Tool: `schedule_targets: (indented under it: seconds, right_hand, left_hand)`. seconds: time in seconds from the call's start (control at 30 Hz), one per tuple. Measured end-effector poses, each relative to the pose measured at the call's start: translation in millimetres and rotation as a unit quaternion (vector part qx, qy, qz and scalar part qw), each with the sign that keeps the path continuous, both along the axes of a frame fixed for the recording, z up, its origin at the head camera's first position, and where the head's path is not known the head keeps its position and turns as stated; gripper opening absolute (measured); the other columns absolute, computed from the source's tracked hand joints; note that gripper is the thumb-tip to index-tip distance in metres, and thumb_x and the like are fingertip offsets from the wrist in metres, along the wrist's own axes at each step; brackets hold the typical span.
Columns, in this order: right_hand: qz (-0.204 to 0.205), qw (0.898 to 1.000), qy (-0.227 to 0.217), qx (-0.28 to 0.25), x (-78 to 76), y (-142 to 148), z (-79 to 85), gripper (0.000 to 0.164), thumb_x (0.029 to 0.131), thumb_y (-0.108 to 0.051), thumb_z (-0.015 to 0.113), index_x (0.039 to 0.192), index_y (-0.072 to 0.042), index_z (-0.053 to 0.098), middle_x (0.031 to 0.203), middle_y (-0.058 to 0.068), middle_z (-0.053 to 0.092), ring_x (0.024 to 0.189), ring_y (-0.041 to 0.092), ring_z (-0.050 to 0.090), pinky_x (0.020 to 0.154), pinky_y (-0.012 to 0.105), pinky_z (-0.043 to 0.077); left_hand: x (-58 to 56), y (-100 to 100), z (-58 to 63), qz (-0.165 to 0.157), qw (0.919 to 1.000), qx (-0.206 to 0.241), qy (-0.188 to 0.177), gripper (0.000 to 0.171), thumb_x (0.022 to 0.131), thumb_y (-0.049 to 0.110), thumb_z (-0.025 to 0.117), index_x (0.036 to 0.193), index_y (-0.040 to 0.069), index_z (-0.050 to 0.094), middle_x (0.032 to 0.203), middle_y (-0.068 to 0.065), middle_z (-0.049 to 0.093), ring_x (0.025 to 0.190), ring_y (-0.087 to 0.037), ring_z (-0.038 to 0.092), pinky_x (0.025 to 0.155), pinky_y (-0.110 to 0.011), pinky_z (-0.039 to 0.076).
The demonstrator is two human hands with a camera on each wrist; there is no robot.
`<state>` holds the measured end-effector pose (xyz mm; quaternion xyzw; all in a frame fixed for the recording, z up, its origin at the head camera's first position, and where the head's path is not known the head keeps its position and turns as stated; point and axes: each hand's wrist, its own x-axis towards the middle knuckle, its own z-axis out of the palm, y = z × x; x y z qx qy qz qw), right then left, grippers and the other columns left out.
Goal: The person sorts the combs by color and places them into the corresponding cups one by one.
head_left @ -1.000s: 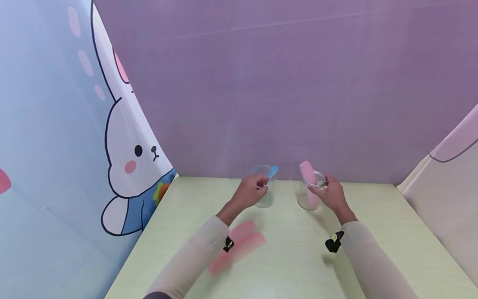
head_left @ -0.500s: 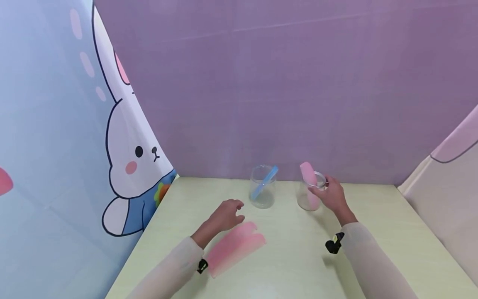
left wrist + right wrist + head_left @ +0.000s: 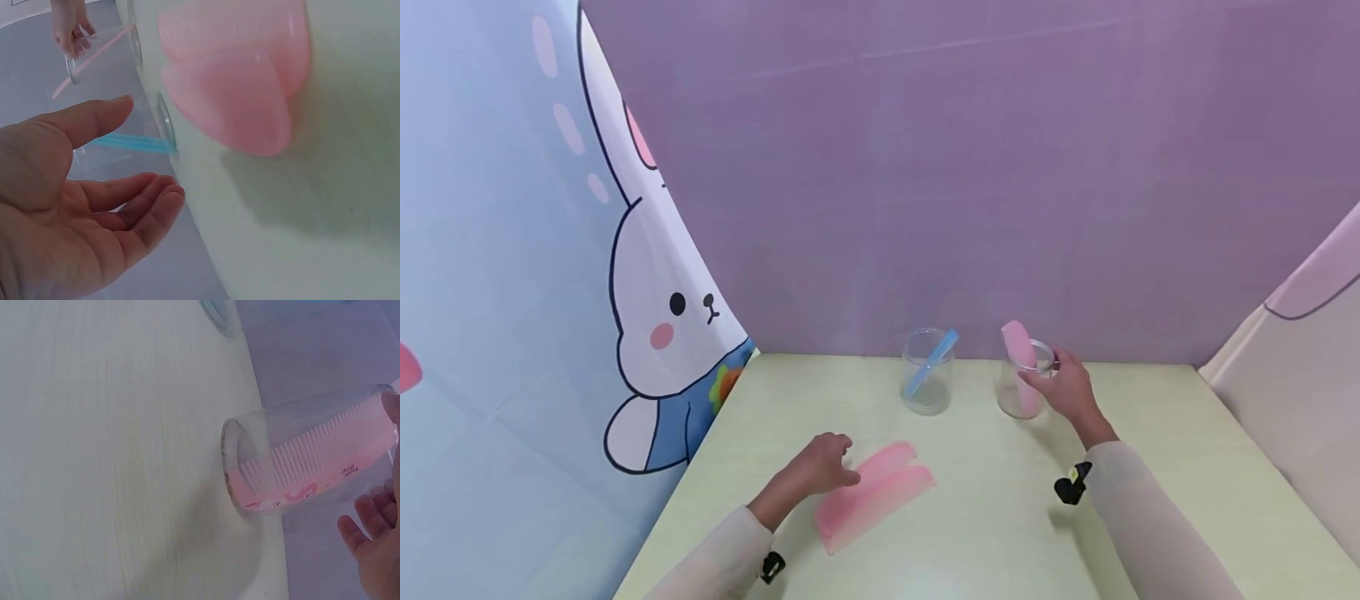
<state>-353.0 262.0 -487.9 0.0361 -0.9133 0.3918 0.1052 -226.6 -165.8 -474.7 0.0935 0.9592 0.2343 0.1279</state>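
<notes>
My left hand [image 3: 822, 463] hovers at the left side of two pink combs [image 3: 880, 493] lying side by side on the table. Its thumb and fingers are spread apart and hold nothing; in the left wrist view, the palm [image 3: 56, 231] shows beside the combs [image 3: 234, 94]. My right hand [image 3: 1066, 387] grips the rim of a clear glass jar [image 3: 1009, 395] at the back right. Another pink comb [image 3: 1018, 343] leans inside that jar, its teeth and printed flamingo visible in the right wrist view.
Left of the gripped jar stands a second clear jar [image 3: 928, 403] with a blue comb [image 3: 931, 363] slanting in it. Behind both jars hangs a purple cloth [image 3: 970, 183]. A blue rabbit-print cloth [image 3: 535, 333] closes off the left side of the pale table [image 3: 992, 517].
My left hand has let go of the blue comb, which now leans in the left jar, and has drawn back toward the pink combs. The right hand stays at its jar.
</notes>
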Motion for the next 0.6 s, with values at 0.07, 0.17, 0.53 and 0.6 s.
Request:
schedule_targets:
  seconds: [0.07, 0.17, 0.53, 0.6]
  right_hand:
    - [-0.001, 1.000, 0.001, -0.001, -0.2, 0, -0.5, 0.074, 0.091, -0.042, 0.075, 0.137, 0.009, 0.049, 0.130, 0.029, 0.057, 0.115, 0.042, 0.057, 0.089, 0.052, 0.052]
    - [-0.003, 1.000, 0.003, -0.003, -0.7, -1, -1.0, 0.074, 0.090, -0.041, 0.075, 0.137, 0.010, 0.049, 0.130, 0.029, 0.057, 0.115, 0.042, 0.056, 0.089, 0.053, 0.051]
    - [-0.009, 1.000, 0.017, -0.001, -1.4, 1, -5.7, 0.072, 0.089, -0.041, 0.077, 0.137, 0.006, 0.051, 0.129, 0.028, 0.058, 0.114, 0.040, 0.056, 0.086, 0.048, 0.049]
    - [-0.011, 1.000, 0.025, -0.001, -1.6, 0, -5.5, 0.071, 0.089, -0.040, 0.077, 0.136, 0.006, 0.052, 0.129, 0.028, 0.059, 0.113, 0.040, 0.056, 0.085, 0.047, 0.049]
  left_hand:
    - [3.7, 0, -0.7, 0.007, 0.9999, -0.001, -0.012, 0.061, 0.082, 0.023, 0.083, 0.129, -0.007, 0.059, 0.116, -0.018, 0.066, 0.106, -0.031, 0.063, 0.092, -0.048, 0.055]
    - [7.0, -1, -3.0, 0.006, 0.9999, -0.007, -0.012, 0.062, 0.081, 0.023, 0.083, 0.129, -0.007, 0.058, 0.114, -0.017, 0.065, 0.104, -0.029, 0.062, 0.091, -0.047, 0.054]
    - [17.9, -1, -14.5, -0.017, 0.9994, -0.027, -0.011, 0.045, 0.074, 0.022, 0.085, 0.101, -0.003, 0.060, 0.091, -0.009, 0.055, 0.081, -0.021, 0.047, 0.071, -0.038, 0.046]
    - [18.6, 0, -14.7, -0.015, 0.9994, -0.028, -0.014, 0.042, 0.074, 0.022, 0.085, 0.096, -0.001, 0.058, 0.090, -0.008, 0.053, 0.079, -0.020, 0.046, 0.069, -0.037, 0.045]
